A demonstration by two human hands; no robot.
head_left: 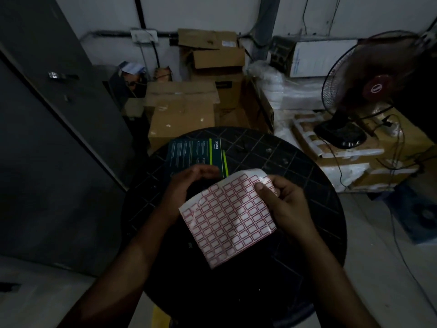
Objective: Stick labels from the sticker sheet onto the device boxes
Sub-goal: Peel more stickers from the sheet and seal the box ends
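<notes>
Right hand (287, 204) pinches sticker sheet (228, 216) at its top edge; left hand (186, 183) fingers curled at device box (196, 153) on counter (295, 166), grip unclear.

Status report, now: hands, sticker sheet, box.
Right hand pinches white red-bordered sticker sheet at its far corner. Left hand curled at sheet's left edge, grip unclear. Dark green-striped device box flat on round black table, unobstructed.

Red-bordered sticker sheet (227, 216) held tilted, just before dark device box (196, 155)
</notes>
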